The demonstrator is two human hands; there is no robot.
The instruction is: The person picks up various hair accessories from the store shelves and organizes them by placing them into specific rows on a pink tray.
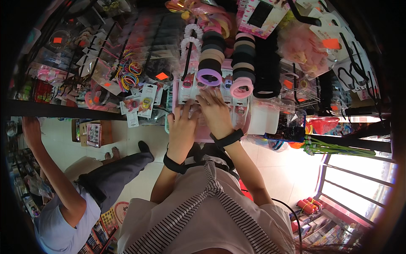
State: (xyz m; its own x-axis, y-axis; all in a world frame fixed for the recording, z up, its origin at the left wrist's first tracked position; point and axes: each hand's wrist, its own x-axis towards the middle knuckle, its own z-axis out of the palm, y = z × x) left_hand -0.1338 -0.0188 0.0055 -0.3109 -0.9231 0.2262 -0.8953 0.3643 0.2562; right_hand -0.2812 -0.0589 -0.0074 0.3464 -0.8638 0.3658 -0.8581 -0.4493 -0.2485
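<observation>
My left hand (183, 127) and my right hand (215, 111), both with black wristbands, rest over a pink plastic tray (203, 136) of small carded items, apparently nail clippers. The fingertips of my left hand are bent onto the packs at the tray's middle. Just to the right and slightly farther in, my right hand spreads over the back packs, its fingertips partly hidden. Carded clippers (239, 111) show beside it. Left of the tray lies a loose card with a yellow clipper (147, 102). Whether either hand pinches a card cannot be told.
Rolls of hair ties (209, 68) hang on hooks directly above my hands. A clear-wrapped white pack (263, 119) and a blue basket (290, 127) stand at the right. Packaged accessories hang at the back. Another person's arm (52, 165) reaches to the rack at the far left.
</observation>
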